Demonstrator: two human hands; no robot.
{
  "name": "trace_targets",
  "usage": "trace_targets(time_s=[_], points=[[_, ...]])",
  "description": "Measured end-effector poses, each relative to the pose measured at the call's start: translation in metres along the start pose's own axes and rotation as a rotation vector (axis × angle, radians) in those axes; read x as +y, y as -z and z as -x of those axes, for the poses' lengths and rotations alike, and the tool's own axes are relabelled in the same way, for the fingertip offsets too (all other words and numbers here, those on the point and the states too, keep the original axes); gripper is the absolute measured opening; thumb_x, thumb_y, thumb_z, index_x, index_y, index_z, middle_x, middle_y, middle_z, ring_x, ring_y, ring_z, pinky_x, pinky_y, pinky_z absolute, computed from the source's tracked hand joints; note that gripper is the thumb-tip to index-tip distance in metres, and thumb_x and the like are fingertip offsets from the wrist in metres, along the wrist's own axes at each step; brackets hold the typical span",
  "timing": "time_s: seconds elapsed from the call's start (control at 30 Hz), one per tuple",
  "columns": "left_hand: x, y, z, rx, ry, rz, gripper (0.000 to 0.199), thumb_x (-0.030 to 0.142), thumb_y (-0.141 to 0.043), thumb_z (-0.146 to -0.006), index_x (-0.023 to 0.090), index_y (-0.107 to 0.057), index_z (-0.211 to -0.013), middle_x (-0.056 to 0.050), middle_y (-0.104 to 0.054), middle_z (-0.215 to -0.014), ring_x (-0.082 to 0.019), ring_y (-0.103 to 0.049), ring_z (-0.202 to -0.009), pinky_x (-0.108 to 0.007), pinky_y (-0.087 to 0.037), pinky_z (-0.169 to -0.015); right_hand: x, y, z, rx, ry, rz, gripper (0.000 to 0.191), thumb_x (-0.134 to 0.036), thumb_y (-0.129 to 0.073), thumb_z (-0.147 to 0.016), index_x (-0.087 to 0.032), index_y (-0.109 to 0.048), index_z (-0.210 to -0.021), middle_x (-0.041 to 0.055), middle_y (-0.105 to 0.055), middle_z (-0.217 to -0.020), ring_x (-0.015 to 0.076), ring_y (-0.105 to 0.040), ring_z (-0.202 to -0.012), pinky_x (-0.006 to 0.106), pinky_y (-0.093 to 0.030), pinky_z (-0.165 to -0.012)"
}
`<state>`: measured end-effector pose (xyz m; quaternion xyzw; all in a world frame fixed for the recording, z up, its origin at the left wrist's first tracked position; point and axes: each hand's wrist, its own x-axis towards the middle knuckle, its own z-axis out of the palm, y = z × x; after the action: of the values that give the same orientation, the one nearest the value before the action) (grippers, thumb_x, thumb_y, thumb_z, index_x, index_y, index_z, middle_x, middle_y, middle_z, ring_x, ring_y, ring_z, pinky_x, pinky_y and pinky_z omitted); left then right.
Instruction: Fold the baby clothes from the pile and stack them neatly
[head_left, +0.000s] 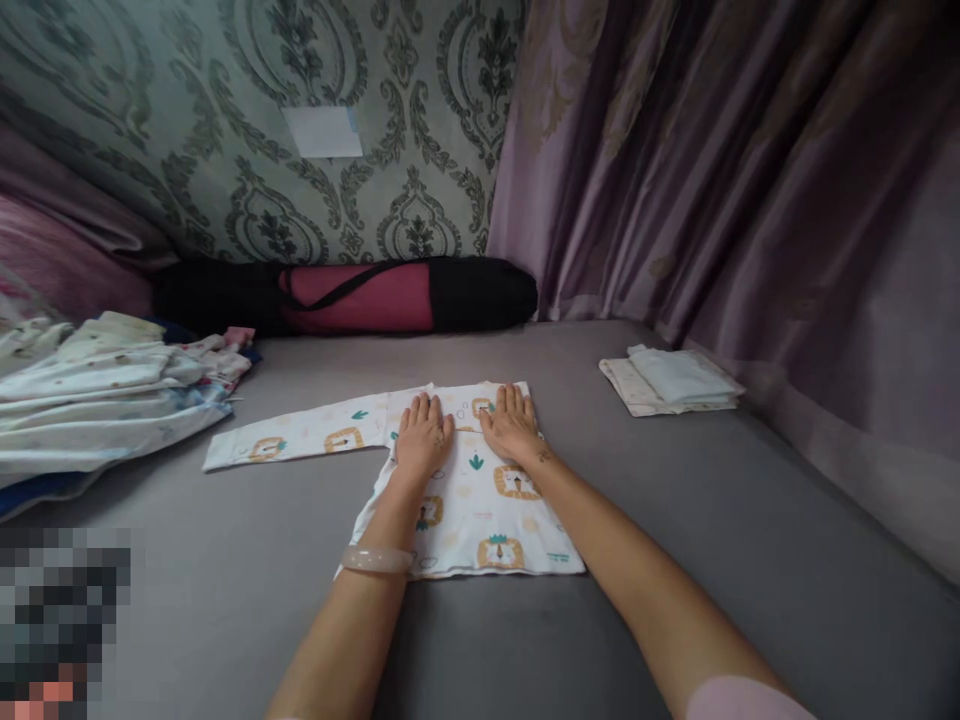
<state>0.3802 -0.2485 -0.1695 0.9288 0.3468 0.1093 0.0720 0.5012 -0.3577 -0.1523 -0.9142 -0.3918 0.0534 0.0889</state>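
Observation:
A white long-sleeved shirt [465, 535] printed with orange lion faces and green leaves lies flat in front of me. Its left sleeve [296, 432] stretches out to the left, while the right sleeve appears folded in across the upper body. My left hand [424, 435] rests palm down on the shirt near the left shoulder, fingers extended. Flat on the upper right part of the shirt is my right hand [514, 425], its thumb spread from the other fingers. Neither hand grips the cloth.
A heap of clothes [112, 390] lies at the left on the grey bed surface [712, 520]. Folded cloths [675, 380] sit at the right. A black and red long bag [360, 297] lies along the patterned wall, and purple curtains [675, 150] hang at the right.

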Motion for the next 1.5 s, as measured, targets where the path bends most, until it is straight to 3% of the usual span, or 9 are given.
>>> trace_targets(time_s=[0.33, 0.5, 0.7, 0.9, 1.0, 1.1, 1.23, 1.37, 1.5], points=[[0.000, 0.000, -0.001, -0.029, 0.028, 0.020, 0.060, 0.038, -0.029, -0.095, 0.004, -0.036, -0.143, -0.018, -0.030, -0.152, -0.029, -0.024, -0.142, -0.043, -0.020, -0.116, 0.027, 0.002, 0.002, 0.077, -0.136, 0.023, 0.070, -0.043, -0.025, -0.096, 0.005, -0.021, -0.147, 0.0229, -0.020, -0.154, 0.0313, -0.019, -0.142, 0.042, -0.014, -0.114], [0.001, 0.001, -0.001, -0.029, 0.031, 0.019, 0.059, 0.038, -0.029, -0.095, 0.004, -0.036, -0.143, -0.018, -0.030, -0.152, -0.028, -0.024, -0.142, -0.043, -0.019, -0.116, 0.044, 0.003, 0.002, 0.067, -0.096, 0.048, 0.065, -0.037, -0.024, -0.096, 0.002, -0.023, -0.148, 0.0195, -0.026, -0.153, 0.0276, -0.021, -0.141, 0.040, -0.015, -0.114], [0.001, 0.004, 0.000, -0.046, 0.017, 0.063, 0.059, 0.038, -0.029, -0.096, 0.002, -0.036, -0.142, -0.020, -0.028, -0.152, -0.029, -0.021, -0.143, -0.043, -0.017, -0.116, 0.042, 0.003, 0.002, 0.053, -0.107, 0.067, 0.065, -0.038, -0.024, -0.097, 0.002, -0.021, -0.148, 0.0195, -0.025, -0.153, 0.0277, -0.022, -0.141, 0.040, -0.015, -0.114], [-0.007, 0.028, 0.003, -0.083, -0.044, 0.277, 0.057, 0.031, -0.048, -0.089, 0.000, -0.042, -0.136, -0.026, -0.028, -0.150, -0.032, -0.025, -0.142, -0.041, -0.025, -0.114, 0.038, 0.017, -0.005, -0.036, -0.142, 0.028, 0.065, -0.038, -0.027, -0.096, 0.001, -0.023, -0.148, 0.0203, -0.026, -0.153, 0.0298, -0.023, -0.140, 0.042, -0.019, -0.113], [-0.021, 0.051, 0.002, -0.088, -0.043, 0.457, 0.054, 0.035, -0.051, -0.087, 0.007, -0.048, -0.133, -0.022, -0.041, -0.145, -0.029, -0.039, -0.135, -0.038, -0.034, -0.108, 0.025, 0.022, -0.005, 0.020, -0.128, 0.011, 0.061, -0.035, -0.027, -0.096, -0.001, -0.028, -0.146, 0.0200, -0.027, -0.153, 0.0306, -0.024, -0.140, 0.045, -0.019, -0.112], [-0.048, 0.077, 0.003, -0.064, 0.076, 0.524, 0.049, 0.040, -0.049, -0.087, 0.013, -0.053, -0.128, -0.017, -0.057, -0.131, -0.027, -0.053, -0.121, -0.036, -0.040, -0.101, -0.003, 0.020, -0.001, 0.078, -0.004, -0.006, 0.058, -0.032, -0.025, -0.096, -0.002, -0.029, -0.146, 0.0194, -0.024, -0.154, 0.0294, -0.020, -0.142, 0.046, -0.014, -0.113], [-0.102, 0.099, 0.012, -0.006, 0.363, 0.431, 0.047, 0.039, -0.048, -0.086, 0.009, -0.056, -0.122, -0.018, -0.064, -0.115, -0.030, -0.058, -0.111, -0.038, -0.043, -0.097, -0.053, 0.010, 0.006, 0.010, 0.233, -0.079, 0.059, -0.033, -0.024, -0.096, -0.004, -0.026, -0.148, 0.0159, -0.021, -0.156, 0.0254, -0.013, -0.144, 0.045, -0.006, -0.115], [-0.153, 0.100, 0.030, 0.213, 0.721, 0.298, 0.041, 0.036, -0.051, -0.082, 0.008, -0.059, -0.110, -0.023, -0.061, -0.113, -0.037, -0.053, -0.114, -0.048, -0.042, -0.095, -0.097, 0.002, 0.007, -0.072, 0.373, -0.145, 0.060, -0.034, -0.023, -0.097, -0.005, -0.023, -0.149, 0.0131, -0.017, -0.157, 0.0227, -0.009, -0.145, 0.044, -0.003, -0.116], [-0.178, 0.094, 0.045, 0.414, 1.021, 0.270, 0.044, 0.040, -0.056, -0.077, 0.008, -0.056, -0.106, -0.029, -0.048, -0.125, -0.044, -0.040, -0.123, -0.056, -0.040, -0.093, -0.124, -0.004, -0.001, -0.129, 0.406, -0.160, 0.061, -0.035, -0.023, -0.097, -0.004, -0.023, -0.149, 0.0133, -0.017, -0.157, 0.0228, -0.009, -0.145, 0.044, -0.003, -0.116]])
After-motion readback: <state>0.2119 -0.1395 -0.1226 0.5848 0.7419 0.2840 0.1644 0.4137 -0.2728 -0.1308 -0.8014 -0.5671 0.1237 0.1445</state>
